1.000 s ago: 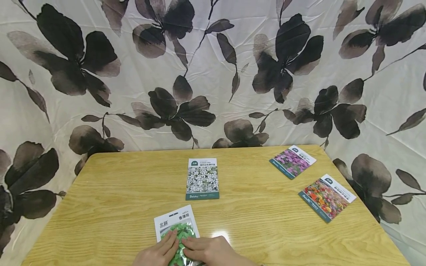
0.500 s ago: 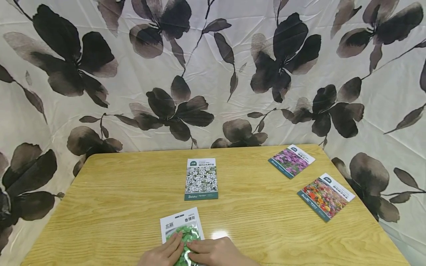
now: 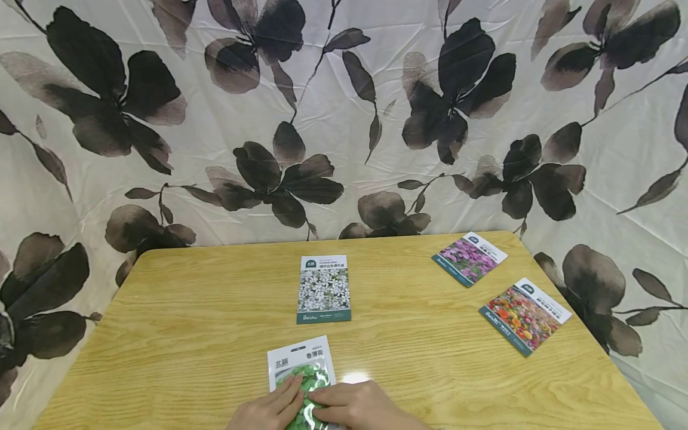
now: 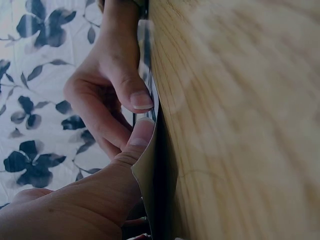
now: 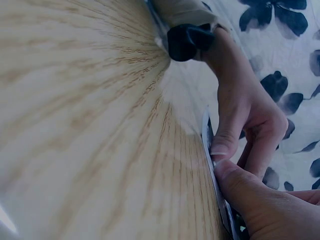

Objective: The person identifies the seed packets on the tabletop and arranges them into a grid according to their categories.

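A white seed packet [image 3: 299,352] with a green leaf picture lies at the table's near middle. The fingers of my left hand [image 3: 269,412] rest fairly straight on its leafy window, slanting up to the right. From the other side my right hand [image 3: 368,406] lays its fingers on the same packet, pointing left. Both wrist views show the two thumbs close together on the packet's face; in the left wrist view the near edge of the packet [image 4: 146,185] bends up off the wood. The packet's lower part is hidden under the hands.
Ahead on the wooden table [image 3: 204,310] lies a white-flower seed packet [image 3: 323,291]. At the right are a purple-flower packet [image 3: 470,258] and an orange-and-red-flower packet [image 3: 525,316], both turned at an angle. A floral curtain [image 3: 344,119] hangs behind the table.
Both hands have slid the leafy packet a little to the right across the table, turning it slightly straighter. The other packets stay put; the view shifts slightly.
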A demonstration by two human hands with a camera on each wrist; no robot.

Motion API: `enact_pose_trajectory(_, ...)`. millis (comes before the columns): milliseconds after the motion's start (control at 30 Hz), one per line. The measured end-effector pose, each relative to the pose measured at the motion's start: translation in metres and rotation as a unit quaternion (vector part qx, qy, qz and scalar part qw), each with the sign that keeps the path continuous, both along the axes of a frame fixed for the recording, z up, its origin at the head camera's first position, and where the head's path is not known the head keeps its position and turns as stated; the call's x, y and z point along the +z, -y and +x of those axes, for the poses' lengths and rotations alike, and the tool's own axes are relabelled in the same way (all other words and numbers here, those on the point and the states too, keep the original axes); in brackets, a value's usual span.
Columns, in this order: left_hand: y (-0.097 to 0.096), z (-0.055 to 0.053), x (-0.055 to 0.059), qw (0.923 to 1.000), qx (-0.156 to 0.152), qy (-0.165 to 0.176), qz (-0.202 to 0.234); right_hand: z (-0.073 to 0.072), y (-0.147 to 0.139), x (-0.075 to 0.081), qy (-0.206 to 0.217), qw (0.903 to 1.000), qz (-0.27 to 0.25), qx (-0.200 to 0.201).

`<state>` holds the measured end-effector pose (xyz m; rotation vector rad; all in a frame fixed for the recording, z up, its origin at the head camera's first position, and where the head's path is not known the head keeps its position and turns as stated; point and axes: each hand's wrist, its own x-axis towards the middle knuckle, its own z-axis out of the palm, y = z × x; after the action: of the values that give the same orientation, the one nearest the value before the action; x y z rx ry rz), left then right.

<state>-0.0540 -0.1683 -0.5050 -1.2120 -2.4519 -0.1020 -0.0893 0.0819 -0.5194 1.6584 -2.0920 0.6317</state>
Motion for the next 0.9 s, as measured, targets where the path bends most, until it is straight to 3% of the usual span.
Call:
enact_pose_trajectory(267, -0.007, -0.005, -0.002, 0.9994, -0.024, -0.024, 0.003, 0.002, -0.009, -0.006, 0.002, 0.9999, 0.0, -0.01)
enact_pose_trajectory(667, -0.022, -0.009, -0.001, 0.9992, -0.035, -0.009, 0.015, 0.005, -0.023, -0.004, 0.015, 0.9994, -0.021, -0.022)
enact_pose_trajectory(900, -0.032, -0.016, 0.0, 0.9968, -0.067, -0.04, 0.018, 0.006, -0.033, -0.003, 0.004, 0.9992, -0.029, -0.027)
